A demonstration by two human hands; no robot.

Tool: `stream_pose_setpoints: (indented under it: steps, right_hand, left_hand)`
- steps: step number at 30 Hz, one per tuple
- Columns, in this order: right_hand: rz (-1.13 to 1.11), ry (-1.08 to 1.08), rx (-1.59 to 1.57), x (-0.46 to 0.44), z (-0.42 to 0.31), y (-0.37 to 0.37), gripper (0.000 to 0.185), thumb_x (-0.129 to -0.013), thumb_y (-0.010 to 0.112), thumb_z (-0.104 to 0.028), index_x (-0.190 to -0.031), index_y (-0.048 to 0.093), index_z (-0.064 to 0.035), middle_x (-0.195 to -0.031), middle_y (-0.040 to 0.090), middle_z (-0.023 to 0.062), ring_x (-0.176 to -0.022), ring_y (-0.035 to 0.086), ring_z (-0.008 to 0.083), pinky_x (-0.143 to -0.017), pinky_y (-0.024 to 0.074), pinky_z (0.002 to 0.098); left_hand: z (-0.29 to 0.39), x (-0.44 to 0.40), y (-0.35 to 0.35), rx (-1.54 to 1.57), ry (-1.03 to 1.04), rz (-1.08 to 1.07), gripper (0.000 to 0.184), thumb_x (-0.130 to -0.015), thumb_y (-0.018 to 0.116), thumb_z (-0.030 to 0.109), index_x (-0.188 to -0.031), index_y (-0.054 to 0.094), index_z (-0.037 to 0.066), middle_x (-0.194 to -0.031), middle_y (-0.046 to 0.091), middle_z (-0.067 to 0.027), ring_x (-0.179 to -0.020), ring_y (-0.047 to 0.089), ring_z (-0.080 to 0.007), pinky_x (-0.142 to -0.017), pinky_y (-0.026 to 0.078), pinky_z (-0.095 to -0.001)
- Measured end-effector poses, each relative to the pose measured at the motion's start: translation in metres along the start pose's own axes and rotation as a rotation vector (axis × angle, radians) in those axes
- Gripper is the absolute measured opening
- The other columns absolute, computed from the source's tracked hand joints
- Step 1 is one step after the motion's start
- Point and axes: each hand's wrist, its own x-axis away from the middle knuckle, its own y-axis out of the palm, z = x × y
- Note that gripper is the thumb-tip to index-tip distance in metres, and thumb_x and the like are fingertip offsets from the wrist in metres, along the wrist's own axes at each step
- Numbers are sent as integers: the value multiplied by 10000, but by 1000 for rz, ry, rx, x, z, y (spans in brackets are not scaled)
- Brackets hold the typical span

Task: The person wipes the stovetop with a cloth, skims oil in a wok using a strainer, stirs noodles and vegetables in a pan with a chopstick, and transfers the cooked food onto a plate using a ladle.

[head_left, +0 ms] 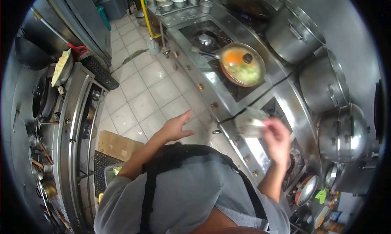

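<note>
My left hand [177,128] is over the tiled floor with its fingers apart and nothing in it. Over the right part of the stove, my right hand [277,138] has its fingers closed at the edge of a pale, blurred thing [249,123], too smeared to name. Beyond it, a pan with a glass lid [243,65] rests on a burner, its handle pointing left. Orange and pale green food shows through the lid, which has a black knob [247,58].
Large steel pots [295,30] line the stove's right side. Small metal containers [180,2] sit on a tray at the far end. On the left are a steel counter [75,99] and a bowl of yellowish food [62,69]. Cardboard [118,146] lies on the floor.
</note>
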Motion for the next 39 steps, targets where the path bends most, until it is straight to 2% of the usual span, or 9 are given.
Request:
stream_pose_setpoints:
  steps: [3, 4, 8, 11, 17, 20, 25, 29, 39]
  right_hand:
    - [-265, -87, -97, -32, -13, 102, 111, -882, 685, -8, -991, 682, -28, -872, 637, 2, -749, 564, 75, -689, 468, 227]
    - [-337, -61, -109, -40, -19, 123, 110, -881, 689, -8, -989, 682, -30, -870, 634, 0, -753, 566, 71, -686, 468, 229]
    - [-401, -29, -158, -69, -12, 182, 117, -885, 686, -12, -998, 681, -39, -879, 622, 4, -779, 576, 62, -678, 475, 230]
    - [-367, -73, -148, -99, -11, 222, 198, -908, 699, -95, -1092, 674, -26, -1026, 655, 41, -902, 616, 90, -760, 510, 262]
    - [-734, 423, -479, -160, 41, 308, 414, -931, 695, -196, -1290, 603, -10, -1191, 667, 50, -1109, 603, 145, -963, 475, 318]
    - [-573, 388, -538, -227, 43, 321, 320, -921, 691, -152, -1211, 649, -25, -1090, 705, 43, -992, 648, 132, -880, 515, 306]
    - [-185, 119, -277, -435, 3, 312, 370, -868, 752, -187, -1180, 658, -13, -1051, 720, 72, -921, 679, 139, -815, 544, 299]
    - [259, -319, 513, -537, -16, 303, 591, -848, 743, -395, -1250, 624, 21, -1190, 675, 206, -1066, 672, 290, -914, 520, 387]
    - [-30, 61, 436, -624, 53, 358, 607, -866, 691, -455, -1323, 609, -64, -1337, 607, 166, -1092, 653, 324, -946, 506, 403]
  left_hand:
    - [16, -4, -42, -77, 160, 100, 958, -776, 805, 421, -1540, 306, 129, -1344, 592, -184, -993, 679, -316, -890, 535, -390]
    - [9, -5, -48, -140, 103, 161, 799, -810, 775, 367, -1484, 430, 114, -1281, 641, -186, -1131, 645, -341, -972, 499, -402]
    - [-33, -12, -79, 389, 3, 192, 398, -836, 759, 201, -1213, 682, 99, -1062, 731, -132, -1022, 703, -264, -885, 531, -333]
    - [-44, -17, -105, 479, -22, 204, 486, -823, 769, 177, -1282, 632, 98, -1124, 715, -137, -1042, 693, -228, -891, 524, -320]
    - [-40, -69, -178, 201, 47, 250, 683, -799, 792, 89, -1421, 511, 92, -1153, 673, -112, -974, 663, -207, -888, 522, -324]
    - [-60, -97, -223, 27, 59, 338, 647, -795, 789, 175, -1389, 546, 94, -1170, 685, -150, -989, 678, -297, -869, 539, -379]
    - [-146, -128, -308, -132, -221, 190, 585, -844, 770, 232, -1369, 565, 77, -1097, 706, -119, -919, 682, -248, -812, 544, -360]
    - [-253, -127, -310, -141, -532, 178, 572, -859, 715, 382, -1318, 595, 64, -1148, 703, -148, -973, 692, -290, -848, 543, -400]
    - [-431, -93, -305, -57, -831, -139, 550, -881, 671, 445, -1228, 660, 18, -1109, 717, -210, -1082, 675, -336, -944, 519, -402]
